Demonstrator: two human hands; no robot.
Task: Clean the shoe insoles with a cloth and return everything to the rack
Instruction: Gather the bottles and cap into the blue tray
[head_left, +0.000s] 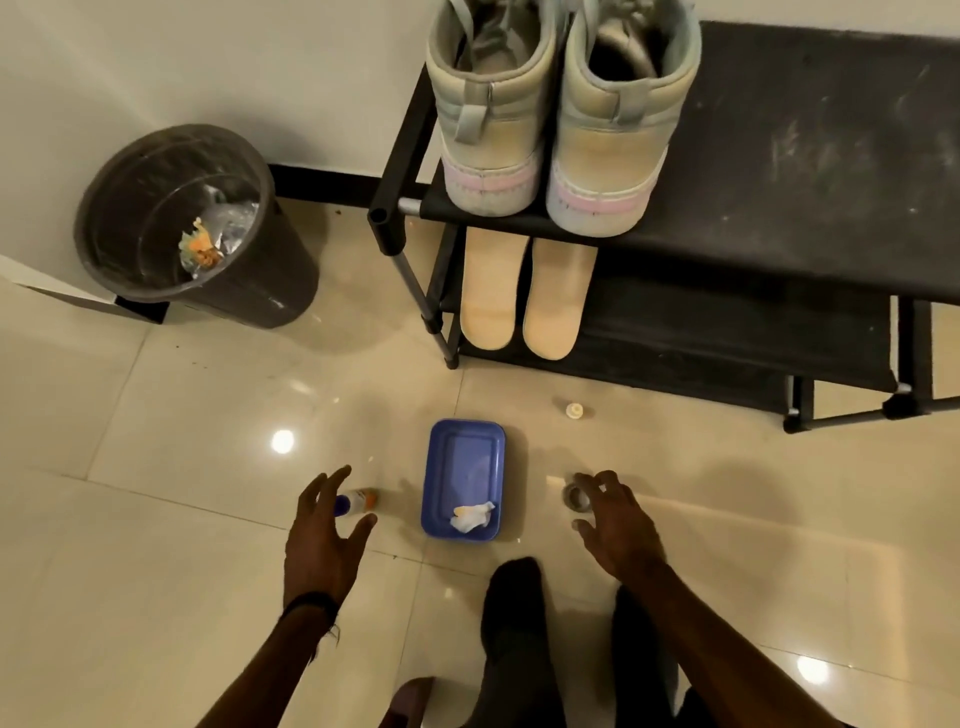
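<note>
Two tan insoles (524, 296) lie side by side on the lower shelf of the black shoe rack (779, 218). A pair of pale high-top shoes (556, 119) stands on the top shelf above them. On the floor sits a blue tray (457, 457) holding a crumpled white cloth (471, 516). My left hand (324, 535) hovers with spread fingers just over a small white and orange bottle (361, 501). With its fingers spread, my right hand (615, 525) hovers at a small clear cup (575, 498). Neither hand holds anything.
A dark bin (208, 291) with scraps inside stands at the left against the wall. A small cap (574, 409) lies on the glossy tiled floor near the rack's front. My dark-socked foot (511, 623) is planted just behind the tray.
</note>
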